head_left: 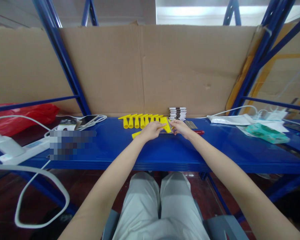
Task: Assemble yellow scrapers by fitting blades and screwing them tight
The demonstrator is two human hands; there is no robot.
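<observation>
A yellow plastic scraper (167, 126) is held up just above the blue table. My left hand (152, 131) is closed around its handle, which my fingers mostly hide. My right hand (180, 128) pinches the right edge of its flat head, where a thin grey strip shows; whether that strip is a separate blade I cannot tell. Behind my left hand lies a row of several similar yellow scrapers (137, 123), round handle ends toward me. Another yellow handle end (136, 134) shows beside my left wrist. Right of my right hand are thin grey metal strips (191, 125) and a red handle (199, 132).
A stack of white packets with dark bands (177, 113) stands by the cardboard wall (190, 66). At left are a power strip (30, 149), cables and a red bag (22, 116). A green packet (267, 132) lies at right. Blue posts (67, 66) flank the table.
</observation>
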